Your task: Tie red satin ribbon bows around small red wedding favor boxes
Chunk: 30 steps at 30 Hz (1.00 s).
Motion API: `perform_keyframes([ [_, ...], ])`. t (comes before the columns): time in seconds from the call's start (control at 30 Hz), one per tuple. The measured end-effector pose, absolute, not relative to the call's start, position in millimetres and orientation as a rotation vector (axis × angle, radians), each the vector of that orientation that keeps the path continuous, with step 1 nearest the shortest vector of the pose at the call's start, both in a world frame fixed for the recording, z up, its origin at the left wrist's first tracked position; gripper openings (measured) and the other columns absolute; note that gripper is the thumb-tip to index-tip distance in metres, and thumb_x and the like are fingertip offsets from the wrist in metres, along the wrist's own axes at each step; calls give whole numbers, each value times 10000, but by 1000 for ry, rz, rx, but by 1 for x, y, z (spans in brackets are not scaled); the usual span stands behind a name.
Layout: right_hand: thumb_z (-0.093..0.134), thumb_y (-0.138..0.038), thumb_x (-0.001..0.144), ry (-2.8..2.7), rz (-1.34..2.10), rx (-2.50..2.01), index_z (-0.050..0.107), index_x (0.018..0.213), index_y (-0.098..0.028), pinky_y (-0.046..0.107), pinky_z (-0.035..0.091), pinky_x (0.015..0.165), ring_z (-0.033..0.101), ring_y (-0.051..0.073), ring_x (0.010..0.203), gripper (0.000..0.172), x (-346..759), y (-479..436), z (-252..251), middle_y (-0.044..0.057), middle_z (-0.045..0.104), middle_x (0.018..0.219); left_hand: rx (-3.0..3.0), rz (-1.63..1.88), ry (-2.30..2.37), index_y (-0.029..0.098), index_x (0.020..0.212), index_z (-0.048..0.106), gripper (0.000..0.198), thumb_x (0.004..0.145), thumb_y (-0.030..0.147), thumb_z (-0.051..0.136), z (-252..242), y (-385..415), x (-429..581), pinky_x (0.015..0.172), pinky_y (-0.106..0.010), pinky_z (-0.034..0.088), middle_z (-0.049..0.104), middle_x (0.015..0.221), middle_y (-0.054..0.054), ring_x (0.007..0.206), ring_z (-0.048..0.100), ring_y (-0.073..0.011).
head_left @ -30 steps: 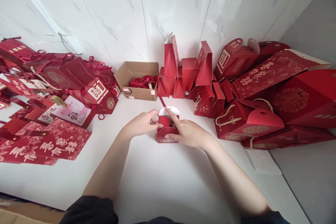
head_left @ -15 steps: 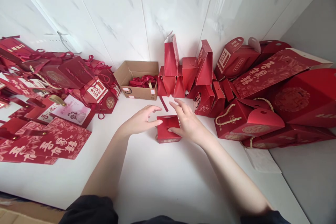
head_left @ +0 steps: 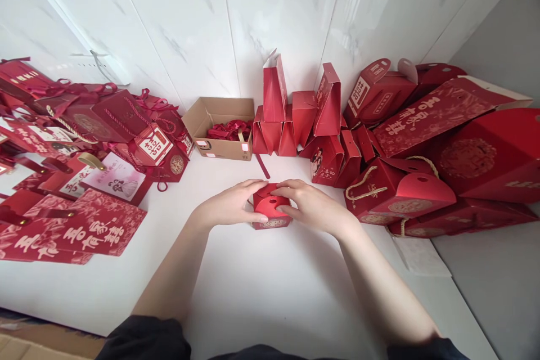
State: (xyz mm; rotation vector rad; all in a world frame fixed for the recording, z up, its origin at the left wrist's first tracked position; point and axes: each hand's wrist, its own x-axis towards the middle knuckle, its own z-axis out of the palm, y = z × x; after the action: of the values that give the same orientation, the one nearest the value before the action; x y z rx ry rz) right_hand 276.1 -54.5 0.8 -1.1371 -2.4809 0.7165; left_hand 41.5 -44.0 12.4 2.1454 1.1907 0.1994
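A small red paper gift box stands on the white floor in front of me. My left hand cups its left side, fingers curled over the top flap. My right hand grips its right side, with the thumb on the front and the fingers over the top. The rounded red flaps of the box are folded down between my fingers.
An open cardboard carton of red ribbons sits by the tiled wall. Small red boxes stand beside it. Large red gift boxes are heaped at the right. Flat red boxes and cards are piled at the left.
The box's white-lined flap, raised a second ago, is folded down. Both hands opened briefly, then closed in over the top of the box.
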Motion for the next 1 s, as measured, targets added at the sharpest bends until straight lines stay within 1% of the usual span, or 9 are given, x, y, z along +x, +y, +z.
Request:
perform_keyframes([
  [0.2, 543, -197, 894, -2423, 671, -1206, 482, 1380, -211, 406, 409, 1032, 470, 249, 1261, 490, 265, -52, -9, 101, 550, 1336, 2070, 201, 1198, 314, 1389, 471, 746, 698, 388, 744, 14, -44, 43, 1009, -376, 446, 523, 1394, -61, 1253, 519, -299],
  [0.33, 526, -326, 938, -2416, 723, -1264, 497, 1353, -199, 376, 436, 961, 548, 249, 1172, 435, 263, -55, -6, 114, 594, 1270, 2189, 120, 1235, 293, 1437, 423, 787, 718, 385, 729, 16, -45, 36, 1119, -414, 354, 371, 1534, -70, 1395, 367, -320],
  [0.4, 495, -380, 958, -2402, 730, -1325, 506, 1336, -203, 354, 457, 885, 603, 246, 1080, 417, 264, -57, -2, 113, 634, 1201, 2247, 133, 1286, 276, 1445, 418, 685, 796, 311, 635, 19, -47, 29, 1159, -407, 303, 343, 1555, -56, 1427, 321, -293],
  [0.5, 446, -420, 979, -2380, 684, -1395, 540, 1283, -210, 347, 457, 831, 636, 251, 1017, 382, 268, -57, 4, 103, 658, 1178, 2270, 230, 1370, 269, 1431, 439, 560, 873, 219, 469, 24, -48, 17, 1161, -375, 302, 427, 1507, -34, 1397, 377, -245],
  [0.6, 425, -433, 985, -2346, 647, -1398, 573, 1231, -213, 342, 463, 822, 640, 246, 1010, 362, 275, -56, 7, 88, 648, 1212, 2225, 342, 1510, 253, 1382, 500, 493, 894, 318, 468, 24, -37, 2, 1121, -382, 357, 491, 1453, -45, 1333, 456, -263],
  [0.7, 448, -404, 979, -2320, 647, -1388, 580, 1225, -203, 337, 469, 848, 640, 241, 1026, 344, 283, -54, 9, 88, 652, 1198, 2153, 499, 1680, 232, 1250, 611, 422, 860, 371, 529, 17, -2, -13, 1051, -380, 424, 576, 1357, -65, 1253, 529, -276],
  [0.8, 468, -359, 974, -2329, 654, -1365, 585, 1226, -192, 332, 464, 886, 631, 243, 1071, 325, 287, -55, 12, 99, 649, 1203, 2051, 731, 1859, 188, 1041, 685, 283, 785, 292, 622, 9, 52, -23, 1023, -355, 437, 673, 1188, -88, 1144, 599, -269],
  [0.9, 465, -347, 976, -2351, 643, -1368, 590, 1219, -188, 332, 467, 875, 632, 249, 1081, 317, 289, -58, 16, 103, 651, 1200, 1963, 870, 1953, 148, 1173, 602, 367, 813, 219, 580, 4, 107, -28, 971, -345, 467, 653, 1215, -128, 1081, 625, -233],
  [1.0, 455, -363, 979, -2378, 634, -1392, 597, 1201, -201, 326, 474, 792, 643, 257, 1060, 309, 289, -60, 20, 96, 664, 1173, 1923, 925, 1962, 115, 1132, 622, 341, 795, 118, 566, 2, 146, -26, 992, -321, 438, 670, 1184, -139, 1076, 618, -206],
])
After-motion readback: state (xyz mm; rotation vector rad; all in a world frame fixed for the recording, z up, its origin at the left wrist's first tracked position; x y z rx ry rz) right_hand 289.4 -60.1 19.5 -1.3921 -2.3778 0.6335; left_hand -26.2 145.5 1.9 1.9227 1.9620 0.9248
